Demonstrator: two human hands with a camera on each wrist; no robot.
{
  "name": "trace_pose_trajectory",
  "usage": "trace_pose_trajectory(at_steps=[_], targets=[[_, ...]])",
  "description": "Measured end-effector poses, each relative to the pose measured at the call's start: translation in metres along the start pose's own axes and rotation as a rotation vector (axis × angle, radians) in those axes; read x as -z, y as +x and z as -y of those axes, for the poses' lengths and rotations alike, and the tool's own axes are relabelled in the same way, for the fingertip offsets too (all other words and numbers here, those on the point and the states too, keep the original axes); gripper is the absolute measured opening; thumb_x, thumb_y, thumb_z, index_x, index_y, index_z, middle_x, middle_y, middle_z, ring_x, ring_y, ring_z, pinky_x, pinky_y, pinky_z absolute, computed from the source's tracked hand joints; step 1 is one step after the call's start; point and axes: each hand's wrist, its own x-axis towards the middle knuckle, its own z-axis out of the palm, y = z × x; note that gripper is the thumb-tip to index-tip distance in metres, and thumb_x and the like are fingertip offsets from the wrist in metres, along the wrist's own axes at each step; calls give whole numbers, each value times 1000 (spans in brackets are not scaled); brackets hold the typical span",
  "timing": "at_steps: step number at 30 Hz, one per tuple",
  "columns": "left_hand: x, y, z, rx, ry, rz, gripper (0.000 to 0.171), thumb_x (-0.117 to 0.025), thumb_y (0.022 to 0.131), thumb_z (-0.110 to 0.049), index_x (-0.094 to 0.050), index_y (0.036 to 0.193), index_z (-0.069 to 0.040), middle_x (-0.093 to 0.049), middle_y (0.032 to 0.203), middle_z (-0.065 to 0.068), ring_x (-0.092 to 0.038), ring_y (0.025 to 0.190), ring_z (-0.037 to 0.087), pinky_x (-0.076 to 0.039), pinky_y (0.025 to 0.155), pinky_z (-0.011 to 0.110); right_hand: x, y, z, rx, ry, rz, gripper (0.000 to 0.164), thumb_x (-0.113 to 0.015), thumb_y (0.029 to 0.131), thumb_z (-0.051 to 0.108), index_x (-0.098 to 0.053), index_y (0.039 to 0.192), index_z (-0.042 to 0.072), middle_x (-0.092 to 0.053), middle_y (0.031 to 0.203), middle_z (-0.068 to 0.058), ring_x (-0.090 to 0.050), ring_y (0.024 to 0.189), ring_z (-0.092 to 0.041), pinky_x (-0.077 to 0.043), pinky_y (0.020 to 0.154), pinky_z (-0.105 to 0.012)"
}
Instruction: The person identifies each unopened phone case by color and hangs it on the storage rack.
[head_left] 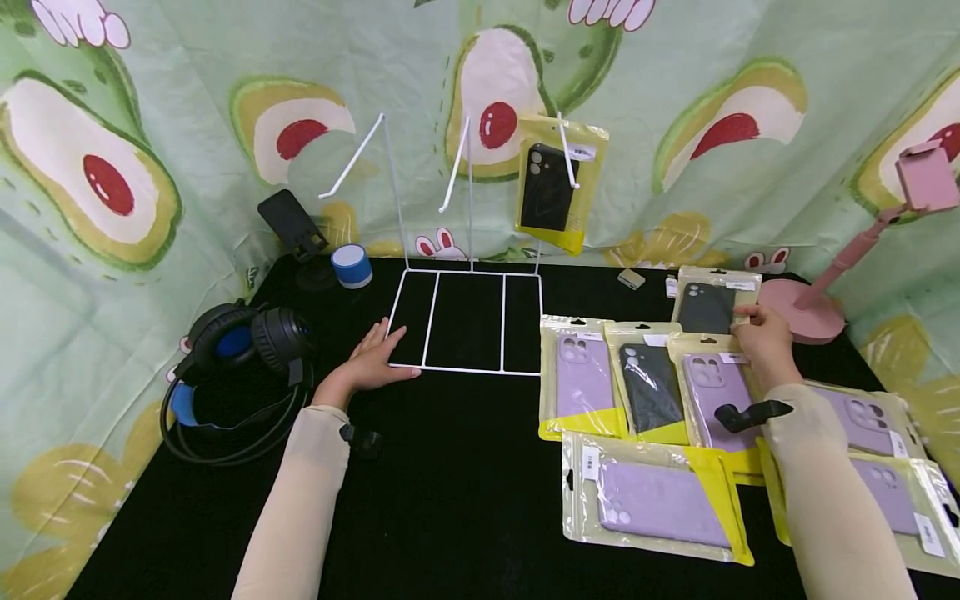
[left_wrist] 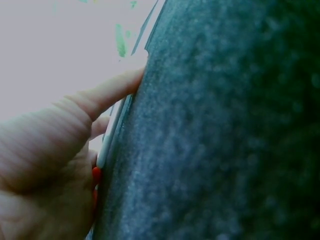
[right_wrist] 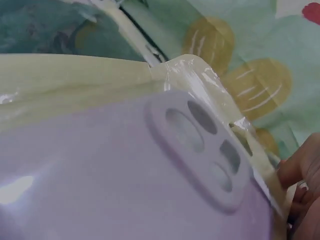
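My left hand rests at the front left corner of a white wire display rack, fingers spread; in the left wrist view the thumb lies along the white wire. At the right, my right hand pinches the right edge of a bagged black phone case. Just below that hand lies a bagged purple phone case, whose camera cutouts fill much of the right wrist view. Another bagged black phone case hangs from the rack's right hook.
Several more bagged cases, such as a purple one, cover the table's right side. A pink phone stand is behind them. Headphones, a blue-and-white cylinder and a black phone stand are on the left. Two rack hooks hold nothing.
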Motion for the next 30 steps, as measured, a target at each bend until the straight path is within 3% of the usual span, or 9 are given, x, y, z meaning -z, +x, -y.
trace_pose_trajectory(at_steps=[4, 7, 13, 16, 20, 25, 30], targets=[[0, 0, -1, 7, -3, -4, 88, -61, 88, -47, -15, 152, -9, 10, 157, 19, 12, 143, 35, 1, 113, 55, 6, -6, 4, -2, 166, -75, 21, -51, 90, 4, -63, 103, 17, -46, 86, 6, -39, 80, -8, -34, 66, -18], [-1, 0, -2, -3, -6, -5, 88, -62, 87, -47, -16, 152, -7, 9, 157, 20, 11, 143, 36, 1, 113, 55, 13, -10, 7, 4, 341, -152, 29, -53, 91, 3, -59, 86, 31, -47, 83, 11, -41, 76, -2, -35, 63, -13], [-1, 0, -1, 4, -4, -3, 89, -62, 87, -48, -16, 152, -8, 9, 157, 20, 12, 143, 35, 1, 113, 55, 24, -18, 20, 149, 818, -299, 22, -60, 85, -9, -70, 85, 10, -55, 82, 4, -47, 72, -6, -41, 61, -10], [0, 1, 0, 7, 1, -2, 89, -61, 87, -49, -15, 152, -9, 10, 157, 20, 12, 143, 35, 1, 113, 55, 33, -23, 33, 258, 971, -377, 16, -62, 82, -13, -70, 87, 0, -57, 78, -2, -49, 68, -9, -44, 62, -13], [0, 0, 0, 13, 4, 3, 89, -61, 88, -49, -15, 152, -9, 10, 157, 20, 12, 143, 35, 1, 113, 55, 45, -35, 55, 337, 1146, -435, 13, -64, 78, -16, -67, 87, -8, -56, 83, -8, -50, 69, -14, -48, 67, -17], [1, 1, -1, 18, -5, 0, 89, -61, 87, -49, -15, 152, -9, 10, 157, 20, 12, 143, 35, 2, 113, 56, 52, -60, 85, 366, 1295, -402, 15, -67, 74, -18, -63, 89, -15, -55, 83, -14, -50, 69, -18, -48, 65, -20], [0, 1, -2, 17, -5, 3, 89, -62, 87, -48, -15, 152, -8, 10, 157, 20, 12, 143, 35, 2, 113, 55, 43, -98, 110, 431, 1324, -273, 18, -68, 74, -18, -62, 91, -19, -58, 76, -15, -53, 65, -19, -50, 62, -21]])
